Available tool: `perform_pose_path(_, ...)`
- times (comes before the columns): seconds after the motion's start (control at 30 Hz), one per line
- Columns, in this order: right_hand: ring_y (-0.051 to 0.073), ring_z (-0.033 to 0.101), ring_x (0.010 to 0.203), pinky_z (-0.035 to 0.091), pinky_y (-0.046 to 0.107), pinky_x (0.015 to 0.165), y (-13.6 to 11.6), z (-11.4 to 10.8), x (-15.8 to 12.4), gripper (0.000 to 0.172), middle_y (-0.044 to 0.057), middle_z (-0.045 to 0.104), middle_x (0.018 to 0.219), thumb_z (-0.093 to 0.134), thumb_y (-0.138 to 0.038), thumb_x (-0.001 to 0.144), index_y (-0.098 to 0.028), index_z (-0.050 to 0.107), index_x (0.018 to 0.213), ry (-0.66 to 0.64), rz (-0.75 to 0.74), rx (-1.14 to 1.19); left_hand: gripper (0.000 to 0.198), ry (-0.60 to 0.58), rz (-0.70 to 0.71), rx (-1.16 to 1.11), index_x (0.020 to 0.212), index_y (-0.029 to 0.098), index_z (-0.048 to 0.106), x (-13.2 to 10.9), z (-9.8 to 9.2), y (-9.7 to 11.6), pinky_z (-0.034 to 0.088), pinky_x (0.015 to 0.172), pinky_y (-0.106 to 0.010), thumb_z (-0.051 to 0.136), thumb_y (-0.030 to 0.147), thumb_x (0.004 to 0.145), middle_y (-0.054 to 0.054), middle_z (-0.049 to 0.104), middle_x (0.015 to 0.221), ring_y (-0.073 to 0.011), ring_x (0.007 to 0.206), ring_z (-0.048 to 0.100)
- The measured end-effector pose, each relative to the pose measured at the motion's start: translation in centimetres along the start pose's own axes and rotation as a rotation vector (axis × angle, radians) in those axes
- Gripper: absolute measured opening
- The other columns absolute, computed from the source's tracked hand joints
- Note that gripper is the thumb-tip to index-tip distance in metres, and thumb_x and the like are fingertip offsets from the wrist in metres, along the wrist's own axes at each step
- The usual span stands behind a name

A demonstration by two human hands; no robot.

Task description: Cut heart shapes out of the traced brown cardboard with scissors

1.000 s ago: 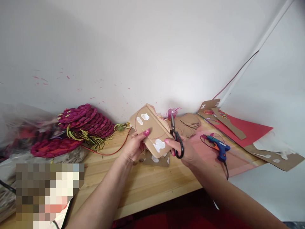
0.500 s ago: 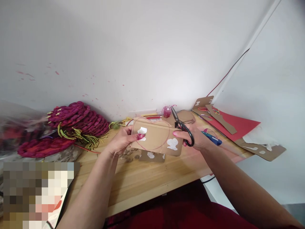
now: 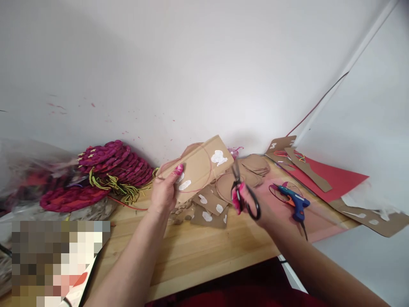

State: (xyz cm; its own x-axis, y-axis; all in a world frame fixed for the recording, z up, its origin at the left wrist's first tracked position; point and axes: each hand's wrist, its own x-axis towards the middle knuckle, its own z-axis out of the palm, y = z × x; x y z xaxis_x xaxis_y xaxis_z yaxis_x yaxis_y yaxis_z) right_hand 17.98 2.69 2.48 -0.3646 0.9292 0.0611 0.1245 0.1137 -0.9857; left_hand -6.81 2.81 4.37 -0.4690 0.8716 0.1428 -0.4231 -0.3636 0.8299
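Note:
A piece of cardboard (image 3: 200, 166) with a round outline drawn in reddish line and torn white patches is tilted up above the table. My left hand (image 3: 164, 189) grips its lower left side, thumb on top and the other fingers hidden behind. To the right of the cardboard, apart from it, my right hand (image 3: 252, 202) is closed around black-handled scissors (image 3: 237, 179), their blades pointing up and away; the hand is slightly blurred. Beneath lie cut cardboard discs (image 3: 228, 185) and cardboard scraps (image 3: 209, 215) with white patches.
Braided magenta pieces (image 3: 123, 164) with yellow-green threads are stacked at the left. A blue glue gun (image 3: 297, 204) rests on a pinkish sheet at the right. Beyond it are red paper (image 3: 341, 177) and cardboard strips (image 3: 308, 168). A white wall (image 3: 204, 76) stands behind the wooden table (image 3: 179, 260).
My right hand has let go of the cardboard and moved down from it with the scissors. The cardboard has tilted, its right end up, in my left hand. The view has shifted slightly.

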Motion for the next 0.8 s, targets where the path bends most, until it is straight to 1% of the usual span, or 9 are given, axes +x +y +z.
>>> perform_pose_path(0.07,0.014,0.050,0.053,0.039,0.027,0.050,0.9,1.8,-0.8,0.064,-0.001,0.052,0.059,0.056,-0.083,0.083,-0.021,0.051,0.069,-0.087,0.002,-0.005,0.036,0.059,0.068,-0.015,0.093,0.021,0.075,-0.2,0.2,-0.4,0.058,0.084,-0.025,0.092,0.032,0.063,-0.001,0.080,0.095,-0.0173,0.090,0.074)
perform_pose_path(0.1,0.014,0.050,0.055,0.040,0.027,0.052,1.2,2.6,-1.0,0.062,-0.001,0.052,0.061,0.055,-0.081,0.086,-0.021,0.052,0.071,-0.105,-0.003,-0.015,0.036,0.089,0.088,-0.028,0.095,0.022,0.075,-0.4,0.3,-0.7,0.057,0.086,-0.026,0.091,0.032,0.065,0.000,0.080,0.096,-0.0170,0.092,0.074)
perform_pose_path(0.17,0.013,0.052,0.057,0.040,0.026,0.055,1.6,4.1,-1.1,0.057,-0.002,0.053,0.066,0.052,-0.075,0.092,-0.020,0.053,0.076,-0.102,-0.018,-0.020,0.035,0.137,0.098,-0.059,0.097,0.022,0.074,-0.8,0.6,-1.3,0.057,0.087,-0.026,0.090,0.031,0.067,0.001,0.079,0.095,-0.0160,0.091,0.074)
perform_pose_path(0.27,0.013,0.055,0.060,0.042,0.027,0.059,1.9,5.4,-0.3,0.053,-0.002,0.054,0.067,0.048,-0.070,0.097,-0.021,0.052,0.078,-0.075,-0.052,-0.003,0.033,0.158,0.066,-0.108,0.097,0.022,0.073,-1.6,1.1,-2.1,0.056,0.085,-0.024,0.090,0.029,0.068,0.003,0.078,0.092,-0.0132,0.087,0.073)
perform_pose_path(0.37,0.013,0.055,0.059,0.042,0.027,0.059,1.9,6.0,0.6,0.053,-0.003,0.053,0.064,0.047,-0.070,0.098,-0.021,0.051,0.077,-0.046,-0.079,0.027,0.033,0.148,0.068,-0.133,0.098,0.021,0.075,-2.2,1.5,-2.7,0.055,0.085,-0.021,0.090,0.027,0.069,0.002,0.078,0.095,-0.0112,0.087,0.072)
perform_pose_path(0.5,0.012,0.053,0.055,0.041,0.026,0.055,2.3,6.5,1.2,0.054,-0.004,0.049,0.063,0.048,-0.072,0.096,-0.022,0.049,0.077,-0.017,-0.064,0.119,0.034,0.181,0.121,-0.162,0.100,0.020,0.076,-2.4,1.9,-3.3,0.057,0.085,-0.023,0.090,0.029,0.070,-0.001,0.079,0.096,-0.0133,0.088,0.073)
perform_pose_path(0.7,0.013,0.055,0.056,0.043,0.026,0.054,2.7,7.3,1.4,0.055,-0.004,0.051,0.062,0.049,-0.074,0.094,-0.022,0.051,0.078,0.026,-0.044,0.116,0.040,0.208,0.063,-0.188,0.106,0.021,0.076,-2.7,2.1,-3.8,0.059,0.088,-0.033,0.090,0.032,0.070,-0.005,0.079,0.106,-0.0186,0.095,0.074)
perform_pose_path(0.8,0.013,0.054,0.055,0.042,0.025,0.053,2.7,7.5,1.5,0.056,-0.004,0.051,0.063,0.050,-0.076,0.092,-0.022,0.050,0.077,0.038,-0.043,0.133,0.039,0.227,0.038,-0.204,0.105,0.021,0.076,-2.9,2.2,-3.8,0.060,0.087,-0.032,0.090,0.032,0.070,-0.005,0.079,0.105,-0.0177,0.094,0.074)
